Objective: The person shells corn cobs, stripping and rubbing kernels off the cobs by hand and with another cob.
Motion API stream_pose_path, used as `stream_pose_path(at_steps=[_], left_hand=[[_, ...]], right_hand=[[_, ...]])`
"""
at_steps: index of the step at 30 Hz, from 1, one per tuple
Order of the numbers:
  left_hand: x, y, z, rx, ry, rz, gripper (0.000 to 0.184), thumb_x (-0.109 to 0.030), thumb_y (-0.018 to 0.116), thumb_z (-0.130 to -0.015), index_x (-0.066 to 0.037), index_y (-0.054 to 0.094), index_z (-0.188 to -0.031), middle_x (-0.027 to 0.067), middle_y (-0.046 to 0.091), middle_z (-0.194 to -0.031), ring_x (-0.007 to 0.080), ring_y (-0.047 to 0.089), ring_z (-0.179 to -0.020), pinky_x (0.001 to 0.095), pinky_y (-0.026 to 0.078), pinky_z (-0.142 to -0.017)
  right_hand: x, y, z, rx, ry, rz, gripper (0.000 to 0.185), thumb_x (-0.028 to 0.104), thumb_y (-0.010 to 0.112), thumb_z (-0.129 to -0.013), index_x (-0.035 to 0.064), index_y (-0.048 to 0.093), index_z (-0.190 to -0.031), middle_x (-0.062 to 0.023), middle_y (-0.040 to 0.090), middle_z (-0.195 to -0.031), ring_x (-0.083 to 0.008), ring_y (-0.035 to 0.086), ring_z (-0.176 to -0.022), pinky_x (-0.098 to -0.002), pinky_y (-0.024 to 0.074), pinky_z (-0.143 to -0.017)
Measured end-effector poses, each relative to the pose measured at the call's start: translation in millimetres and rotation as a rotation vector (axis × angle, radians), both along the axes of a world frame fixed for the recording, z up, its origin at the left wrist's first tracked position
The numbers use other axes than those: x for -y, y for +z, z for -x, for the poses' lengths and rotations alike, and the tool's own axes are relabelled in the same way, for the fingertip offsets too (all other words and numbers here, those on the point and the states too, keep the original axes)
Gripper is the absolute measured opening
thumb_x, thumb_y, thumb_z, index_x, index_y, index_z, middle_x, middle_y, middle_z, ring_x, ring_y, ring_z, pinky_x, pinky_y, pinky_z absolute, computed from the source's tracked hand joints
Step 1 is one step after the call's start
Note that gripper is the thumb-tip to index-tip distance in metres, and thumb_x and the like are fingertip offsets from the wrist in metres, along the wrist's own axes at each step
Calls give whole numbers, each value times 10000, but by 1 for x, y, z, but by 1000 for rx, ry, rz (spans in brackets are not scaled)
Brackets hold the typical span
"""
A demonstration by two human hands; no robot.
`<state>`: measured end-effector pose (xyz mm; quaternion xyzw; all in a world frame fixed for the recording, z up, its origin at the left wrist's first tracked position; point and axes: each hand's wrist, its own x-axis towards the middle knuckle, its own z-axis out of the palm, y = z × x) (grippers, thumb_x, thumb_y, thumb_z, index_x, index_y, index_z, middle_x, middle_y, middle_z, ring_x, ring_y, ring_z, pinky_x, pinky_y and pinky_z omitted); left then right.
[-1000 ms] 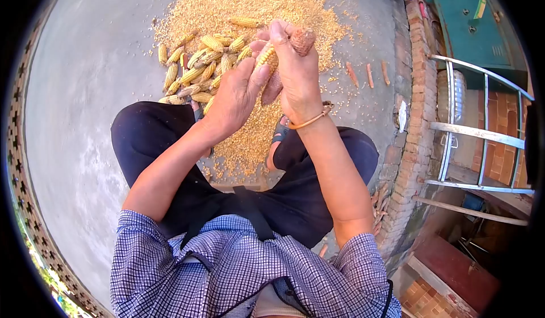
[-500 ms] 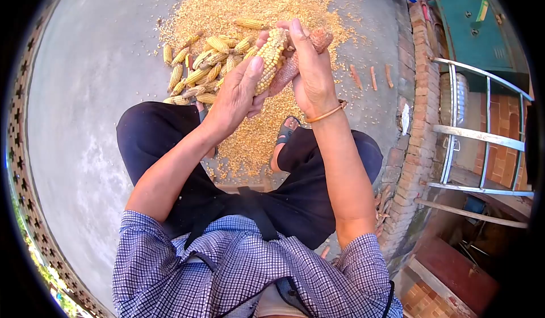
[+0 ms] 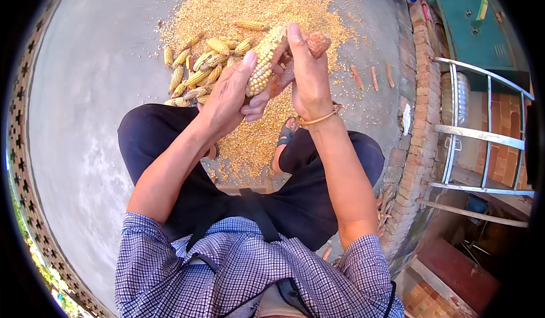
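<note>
Above the kernel pile [image 3: 244, 142], the left hand's fingers [image 3: 233, 91] curl around a corn ear [image 3: 265, 62]; the upright right hand's [image 3: 309, 76] close around a bare cob [image 3: 318, 44].

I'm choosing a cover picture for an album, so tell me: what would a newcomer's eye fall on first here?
Probably the yellow corn ear in the left hand, close against a reddish cob in the right hand, near the upper middle. Next, the golden spread of loose kernels on the grey floor beyond them, with a heap of ears at its left edge.
</note>
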<state>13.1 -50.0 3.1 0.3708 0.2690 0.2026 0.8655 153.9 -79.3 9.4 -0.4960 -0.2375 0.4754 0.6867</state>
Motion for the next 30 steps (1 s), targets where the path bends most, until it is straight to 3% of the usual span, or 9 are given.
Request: stream_pose_path(at_steps=[1, 5, 8, 11, 14, 23, 26, 30], left_hand=[[-2, 1, 1, 35, -5, 24, 554, -498, 242, -1054, -25, 505, -1168, -25, 330, -584, 66, 277, -428, 216, 242, -401], [-6, 5, 5, 86, -18, 89, 579, -507, 225, -1051, -19, 512, -1172, -21, 333, -592, 62, 270, -427, 211, 257, -399], [-8, 2, 9, 113, -40, 122, 574, -513, 268, -1045, -14, 528, -1155, -9, 367, -623, 75, 292, -464, 226, 278, -440], [-9, 1, 9, 89, -25, 88, 548, -497, 260, -1050, -25, 521, -1144, -3, 376, -631, 73, 301, -467, 227, 290, -439], [-6, 2, 6, 30, 19, 27, 504, -478, 264, -1056, -43, 512, -1119, 4, 385, -637, 70, 302, -468, 226, 293, -435], [-8, 1, 10, 1, -8, -1, 460, -461, 301, -1057, -56, 519, -1067, 2, 396, -643, 64, 301, -489, 213, 278, -437], [-7, 1, 10, -26, 15, -38, 454, -459, 316, -1055, -59, 530, -1054, 0, 395, -639, 62, 294, -487, 211, 269, -437], [-5, 0, 5, -79, 87, -53, 433, -459, 334, -1052, -72, 527, -1043, -3, 404, -639, 62, 287, -488, 209, 256, -437]], right_hand=[[0, -2, -4, 15, 63, -30, 304, 351, 521, -1011, 82, 626, -914, 0, 618, -820, -91, 519, -708, -265, 419, -632], [2, 7, -12, 17, 254, -27, 271, 323, 536, -1005, 73, 638, -985, 2, 623, -866, -79, 534, -780, -249, 436, -759], [3, 0, -11, 159, 273, -52, 243, 299, 568, -990, 66, 637, -996, 7, 617, -856, -65, 536, -768, -236, 479, -690], [9, 5, -7, 214, 259, 91, 228, 289, 613, -964, 65, 642, -998, 16, 603, -836, -50, 533, -741, -215, 482, -538], [11, 3, -3, 344, 206, 79, 234, 294, 642, -944, 64, 645, -985, 22, 591, -809, -43, 536, -720, -194, 444, -432], [14, 11, -4, 279, 232, 115, 204, 191, 607, -928, 11, 653, -1013, -6, 618, -841, -70, 572, -771, -213, 489, -503], [12, 1, -2, 269, 200, -35, 196, 163, 606, -921, 11, 650, -1036, -2, 614, -859, -73, 572, -796, -211, 502, -534], [15, 5, -3, 265, 276, 69, 227, 149, 616, -912, 9, 634, -1090, -1, 624, -917, -76, 582, -830, -213, 510, -549]])
